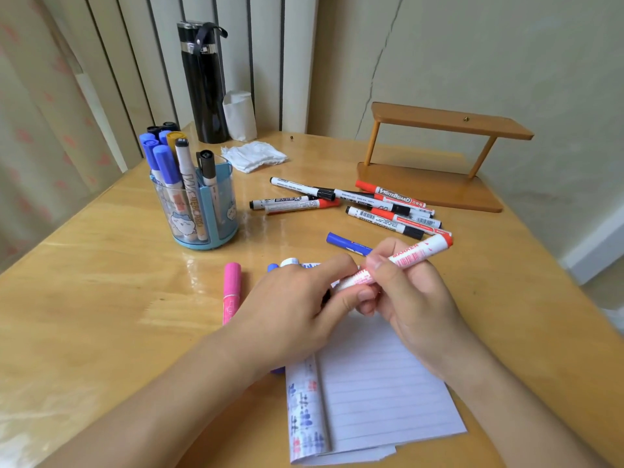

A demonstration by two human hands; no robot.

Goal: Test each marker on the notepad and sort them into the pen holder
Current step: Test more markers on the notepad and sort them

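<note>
Both hands meet over the top of the lined notepad. My right hand grips the barrel of a white marker with red print, its red end pointing up and right. My left hand pinches the marker's other end, which its fingers hide. The blue pen holder stands at the left with several blue and black markers upright in it. A pile of loose red and black markers lies beyond the hands. A pink marker lies left of my left hand and a blue marker just behind the hands.
A black flask and a white paper roll stand at the back, with a crumpled tissue in front. A small wooden shelf sits at the back right. The notepad's folded-back page shows red and blue test marks.
</note>
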